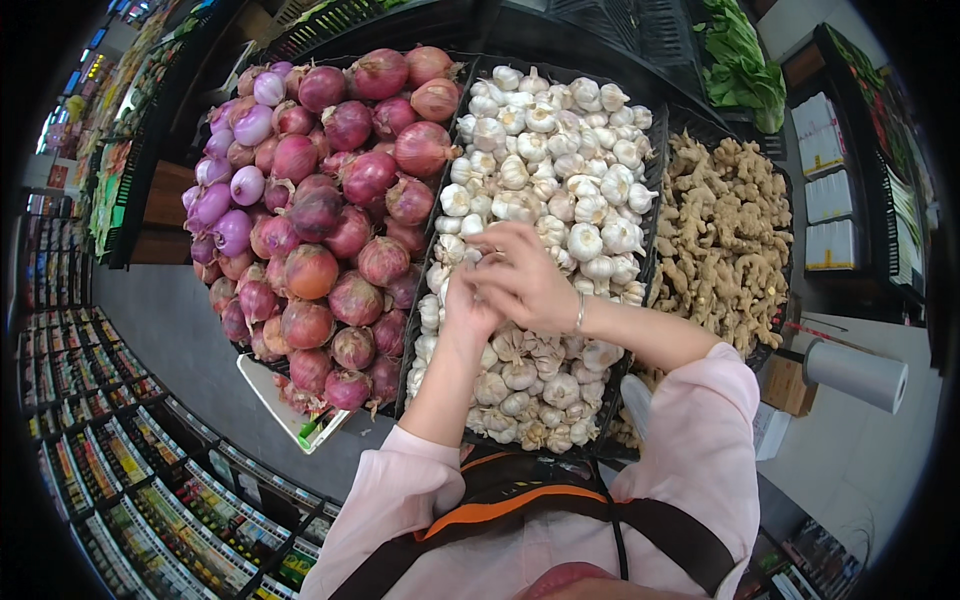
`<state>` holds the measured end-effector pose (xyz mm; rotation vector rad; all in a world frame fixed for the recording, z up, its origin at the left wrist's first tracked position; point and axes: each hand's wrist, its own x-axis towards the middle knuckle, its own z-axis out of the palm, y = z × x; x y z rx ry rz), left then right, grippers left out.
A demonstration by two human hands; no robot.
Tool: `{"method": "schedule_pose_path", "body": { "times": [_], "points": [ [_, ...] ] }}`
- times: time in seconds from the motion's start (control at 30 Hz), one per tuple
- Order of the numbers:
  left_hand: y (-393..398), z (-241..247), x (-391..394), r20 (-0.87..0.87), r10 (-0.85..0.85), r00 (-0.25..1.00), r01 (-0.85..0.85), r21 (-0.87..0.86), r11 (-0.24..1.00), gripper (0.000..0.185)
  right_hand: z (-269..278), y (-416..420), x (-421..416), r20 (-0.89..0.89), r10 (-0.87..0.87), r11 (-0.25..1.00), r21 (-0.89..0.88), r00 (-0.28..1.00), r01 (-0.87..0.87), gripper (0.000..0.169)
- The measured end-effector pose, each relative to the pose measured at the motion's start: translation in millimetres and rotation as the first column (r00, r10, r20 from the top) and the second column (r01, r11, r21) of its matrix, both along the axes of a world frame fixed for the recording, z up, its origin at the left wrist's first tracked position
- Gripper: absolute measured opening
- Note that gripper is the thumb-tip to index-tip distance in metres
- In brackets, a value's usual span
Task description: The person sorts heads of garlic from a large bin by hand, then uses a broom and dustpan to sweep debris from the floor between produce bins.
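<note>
My left hand (474, 306) and my right hand (529, 279) meet above a black crate (628, 379) heaped with white garlic bulbs (589, 240). The right hand reaches across the left, its fingers bent over the left fingertips and slightly blurred. Something pale shows at the fingertips, but I cannot tell whether it is a bulb held there or garlic lying behind. The right hand covers most of the left hand's fingers. A thin bracelet (580, 311) circles my right wrist.
Red onions (330, 217) are piled left of the garlic, with several paler peeled ones (232, 231) at their far left. Ginger roots (724, 240) fill the crate on the right. Leafy greens (742, 67) lie behind. A plastic bag roll (856, 375) and a cardboard box (786, 384) stand at right.
</note>
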<state>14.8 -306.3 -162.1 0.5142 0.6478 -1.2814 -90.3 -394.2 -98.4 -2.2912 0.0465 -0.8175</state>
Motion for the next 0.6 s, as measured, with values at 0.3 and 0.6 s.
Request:
{"method": "schedule_pose_path", "body": {
  "times": [0.3,0.6],
  "points": [
    [12,31,11,-0.405,-0.051,0.913,-0.091,-0.323,0.942,0.04,-69,-104,112,-0.685,-0.501,0.859,-0.468,0.529,0.208,0.025],
    [25,19,11,-0.352,-0.034,0.935,-0.062,-0.258,0.964,0.034,-83,-110,123,-0.681,-0.486,0.866,-0.461,0.547,0.196,0.017]
  ]
}}
